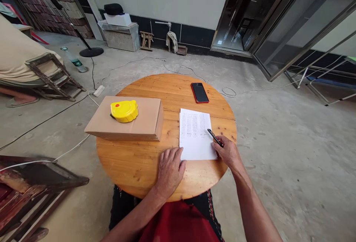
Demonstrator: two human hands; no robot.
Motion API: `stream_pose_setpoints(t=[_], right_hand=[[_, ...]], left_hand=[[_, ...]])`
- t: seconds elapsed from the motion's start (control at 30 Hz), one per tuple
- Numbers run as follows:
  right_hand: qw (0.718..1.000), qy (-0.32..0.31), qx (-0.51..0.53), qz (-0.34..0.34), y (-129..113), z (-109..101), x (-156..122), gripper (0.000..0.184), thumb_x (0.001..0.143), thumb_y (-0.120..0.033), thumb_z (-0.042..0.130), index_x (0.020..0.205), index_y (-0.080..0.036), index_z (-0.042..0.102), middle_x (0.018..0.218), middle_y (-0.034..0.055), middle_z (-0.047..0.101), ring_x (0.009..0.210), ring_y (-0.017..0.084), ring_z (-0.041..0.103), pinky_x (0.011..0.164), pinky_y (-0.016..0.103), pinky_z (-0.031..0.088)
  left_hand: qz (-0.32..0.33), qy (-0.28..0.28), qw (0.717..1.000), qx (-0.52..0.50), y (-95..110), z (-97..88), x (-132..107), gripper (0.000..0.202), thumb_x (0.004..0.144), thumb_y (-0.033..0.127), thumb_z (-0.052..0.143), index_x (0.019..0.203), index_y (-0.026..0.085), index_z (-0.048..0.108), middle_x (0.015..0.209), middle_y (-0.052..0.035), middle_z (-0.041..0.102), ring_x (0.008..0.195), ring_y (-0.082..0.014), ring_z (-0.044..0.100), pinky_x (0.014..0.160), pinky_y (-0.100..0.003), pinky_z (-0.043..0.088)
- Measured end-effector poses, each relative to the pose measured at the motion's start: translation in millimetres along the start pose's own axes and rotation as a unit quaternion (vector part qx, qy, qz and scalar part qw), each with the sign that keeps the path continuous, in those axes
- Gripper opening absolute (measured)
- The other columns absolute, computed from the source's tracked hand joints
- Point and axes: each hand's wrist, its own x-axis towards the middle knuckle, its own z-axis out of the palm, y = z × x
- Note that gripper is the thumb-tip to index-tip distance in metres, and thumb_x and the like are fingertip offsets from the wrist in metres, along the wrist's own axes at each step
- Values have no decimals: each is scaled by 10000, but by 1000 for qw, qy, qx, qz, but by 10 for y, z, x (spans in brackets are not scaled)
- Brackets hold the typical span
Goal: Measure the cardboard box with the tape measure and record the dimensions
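Observation:
I sit at a round wooden table (144,168). A white sheet of paper (196,132) with printed rows lies in front of me. My right hand (228,152) is closed round a black pen (214,137), whose tip rests on the paper's right side. My left hand (170,169) lies flat on the table, fingers spread, touching the paper's lower left corner. A cardboard box (130,121) sits on the left of the table with a yellow tape measure (124,110) on top. A red-cased phone (199,92) lies at the far side.
A wooden stool frame (30,194) stands close at my lower left. Cables and a power strip (98,91) trail over the concrete floor behind the table. A folding chair (52,75), a bottle (75,60) and a lamp base (91,52) stand at the left.

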Motion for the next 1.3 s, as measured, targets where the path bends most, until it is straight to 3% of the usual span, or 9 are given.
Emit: stream_pose_setpoints(t=[0.17, 0.27, 0.43, 0.57, 0.67, 0.77, 0.83, 1.03, 1.3], right_hand=[[990, -32, 137, 18, -19, 36, 16, 115, 643, -315, 620, 674, -208, 593, 486, -67, 490, 465, 121, 417, 470, 244, 283], [975, -62, 208, 38, -54, 29, -8, 159, 655, -309, 632, 613, -217, 510, 420, -91, 418, 399, 87, 341, 418, 222, 243], [931, -100, 341, 81, -152, -38, 56, 268, 700, -361, 667, 614, -222, 455, 397, -67, 453, 345, 65, 303, 343, 192, 192], [877, -143, 448, 99, -286, -128, 250, 195, 675, -283, 662, 664, -208, 483, 527, -35, 521, 367, 53, 310, 297, 166, 198], [842, -173, 500, 103, -406, -180, 398, 152, 684, -199, 646, 702, -202, 495, 605, -14, 556, 384, 56, 346, 276, 154, 226], [819, -189, 532, 106, -511, -215, 512, 129, 736, -169, 615, 734, -205, 492, 621, -11, 572, 386, 66, 390, 264, 145, 240], [808, -192, 546, 109, -570, -237, 573, 124, 761, -157, 600, 750, -206, 487, 627, -13, 583, 386, 67, 411, 263, 136, 249], [796, -184, 564, 120, -709, -315, 681, 98, 770, -135, 582, 779, -189, 501, 622, -20, 601, 370, 47, 406, 264, 117, 266], [826, -167, 530, 101, -730, -352, 641, 90, 767, -193, 626, 774, -191, 537, 622, -31, 567, 369, 51, 359, 264, 143, 241]], left_hand=[[7, 5, 1000, -22, -1, -19, 5, 337, 883, 187, 581, 1220, 164, 571, 1150, -90, 666, 1049, -269, 551, 899, -423, 433], [9, 7, 999, -33, -8, -28, 5, 338, 885, 182, 575, 1223, 167, 569, 1177, -90, 662, 1076, -276, 550, 919, -428, 424], [11, 20, 999, -41, -18, -26, -7, 556, 880, 172, 566, 1409, 148, 400, 1312, -118, 606, 1121, -280, 542, 931, -421, 416], [6, 29, 999, -41, -16, -25, -11, 684, 865, 158, 565, 1484, 132, 276, 1340, -132, 589, 1129, -278, 547, 934, -420, 417], [10, 9, 999, -40, -14, -35, -6, 626, 861, 153, 567, 1451, 153, 360, 1358, -116, 579, 1165, -275, 529, 960, -425, 410], [25, -24, 999, -27, -11, -46, 3, 390, 867, 186, 585, 1257, 206, 575, 1378, -77, 569, 1181, -289, 507, 969, -453, 406], [31, -32, 999, -20, -8, -51, 7, 275, 873, 202, 590, 1143, 219, 634, 1374, -58, 574, 1177, -292, 499, 966, -465, 405], [34, -30, 999, -21, 3, -61, 9, 242, 873, 197, 592, 1110, 222, 638, 1328, -52, 607, 1146, -283, 501, 946, -467, 406], [42, -17, 999, -16, -7, -48, 19, 250, 859, 172, 595, 1099, 220, 643, 1310, -54, 618, 1134, -287, 504, 939, -472, 412]])
